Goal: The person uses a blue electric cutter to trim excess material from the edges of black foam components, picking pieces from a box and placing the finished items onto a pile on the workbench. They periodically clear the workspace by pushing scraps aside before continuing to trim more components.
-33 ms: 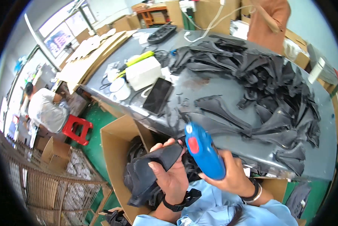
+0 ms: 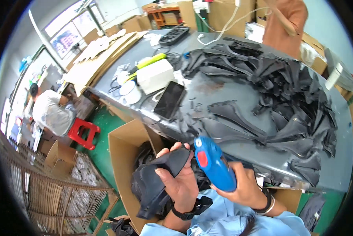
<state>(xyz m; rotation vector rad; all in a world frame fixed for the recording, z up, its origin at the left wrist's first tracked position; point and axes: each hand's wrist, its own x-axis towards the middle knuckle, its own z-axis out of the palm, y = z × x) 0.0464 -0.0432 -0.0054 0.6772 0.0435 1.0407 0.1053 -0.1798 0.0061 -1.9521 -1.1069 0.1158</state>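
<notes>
My left hand (image 2: 181,184) grips a black, curved, saddle-shaped piece (image 2: 157,177) of limp material, thumb on top and fingers behind it. In my right hand (image 2: 245,188) is a blue handheld power tool (image 2: 215,165) with a red switch on its side. The tool's front end points away from me, close to the upper edge of the black piece. Whether its tip touches the piece I cannot tell. Beneath my left hand stands an open cardboard box (image 2: 121,157) holding more black pieces.
A grey table (image 2: 208,92) carries a heap of similar black pieces (image 2: 286,90), small black scraps (image 2: 194,112), a phone (image 2: 169,100), a white box (image 2: 155,76) and a white cup (image 2: 130,92). A wire cage (image 2: 66,200) stands left. Two other people are nearby, one beside a red stool (image 2: 84,133).
The whole view has shifted slightly. The tool's front end sits a little lower; both hands keep their holds.
</notes>
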